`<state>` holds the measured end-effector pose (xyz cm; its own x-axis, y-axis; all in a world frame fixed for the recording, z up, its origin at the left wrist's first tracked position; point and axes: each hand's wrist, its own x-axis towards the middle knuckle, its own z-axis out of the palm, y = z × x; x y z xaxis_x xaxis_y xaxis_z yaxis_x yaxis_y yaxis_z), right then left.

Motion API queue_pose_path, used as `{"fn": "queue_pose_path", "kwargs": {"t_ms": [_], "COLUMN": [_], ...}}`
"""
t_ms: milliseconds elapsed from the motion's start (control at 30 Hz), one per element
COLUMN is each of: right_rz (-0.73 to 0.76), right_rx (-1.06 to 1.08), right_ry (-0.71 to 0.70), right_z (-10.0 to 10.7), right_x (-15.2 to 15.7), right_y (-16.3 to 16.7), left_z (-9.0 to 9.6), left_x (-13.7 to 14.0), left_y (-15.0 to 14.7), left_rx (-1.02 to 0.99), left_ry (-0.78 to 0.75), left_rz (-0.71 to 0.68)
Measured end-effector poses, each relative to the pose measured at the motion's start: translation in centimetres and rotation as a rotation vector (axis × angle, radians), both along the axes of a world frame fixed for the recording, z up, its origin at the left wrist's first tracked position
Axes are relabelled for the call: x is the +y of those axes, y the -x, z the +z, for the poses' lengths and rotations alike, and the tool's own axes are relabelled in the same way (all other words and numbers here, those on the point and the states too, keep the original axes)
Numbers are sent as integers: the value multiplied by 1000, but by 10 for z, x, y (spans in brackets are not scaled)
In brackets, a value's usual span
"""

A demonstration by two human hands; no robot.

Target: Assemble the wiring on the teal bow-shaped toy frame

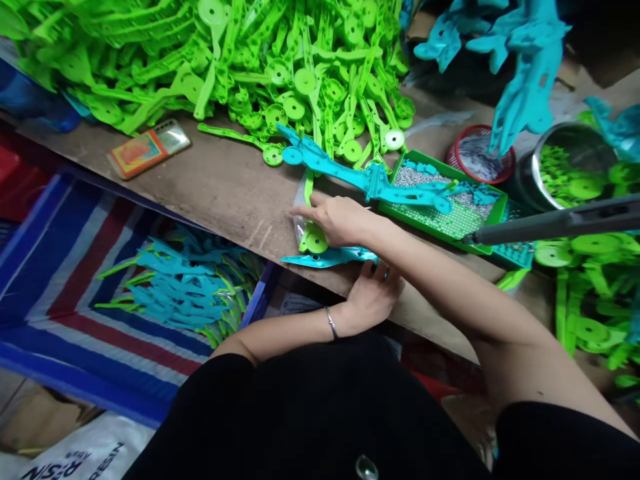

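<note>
The right hand (336,220) lies fingers-down on a green plastic piece (314,235) near the table's (225,187) near edge, fingers narrow and pressing it. Just nearer, the left hand (373,293) pinches a teal plastic piece (330,257) at that edge. A green tray (450,223) sits right of them, a green heap (280,67) beyond.

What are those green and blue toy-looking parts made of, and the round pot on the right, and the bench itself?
The green parts and the blue part look like moulded plastic: uniform bright colour, thin flat shapes, slight sheen. The pot seems to be metal, probably steel, given its shiny silvery rim. The bench looks like bare wood or board, matt brown and scuffed; which one I cannot tell.
</note>
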<state>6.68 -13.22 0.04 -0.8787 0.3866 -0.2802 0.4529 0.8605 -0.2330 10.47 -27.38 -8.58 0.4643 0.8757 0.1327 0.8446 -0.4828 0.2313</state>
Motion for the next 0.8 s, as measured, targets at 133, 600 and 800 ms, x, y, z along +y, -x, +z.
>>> {"fn": "queue_pose_path", "kwargs": {"t_ms": [133, 600, 800], "right_rz": [-193, -40, 12], "right_rx": [424, 529, 461], "right_ry": [116, 450, 408], "right_z": [10, 11, 15], "right_x": [2, -13, -12], "right_y": [-15, -3, -2], "left_z": [3, -3, -2], "left_x": [-1, -1, -1], "left_y": [1, -2, -1], "left_rx": [24, -24, -41], "left_ry": [-23, -39, -37], "left_rz": [-6, 1, 13]}}
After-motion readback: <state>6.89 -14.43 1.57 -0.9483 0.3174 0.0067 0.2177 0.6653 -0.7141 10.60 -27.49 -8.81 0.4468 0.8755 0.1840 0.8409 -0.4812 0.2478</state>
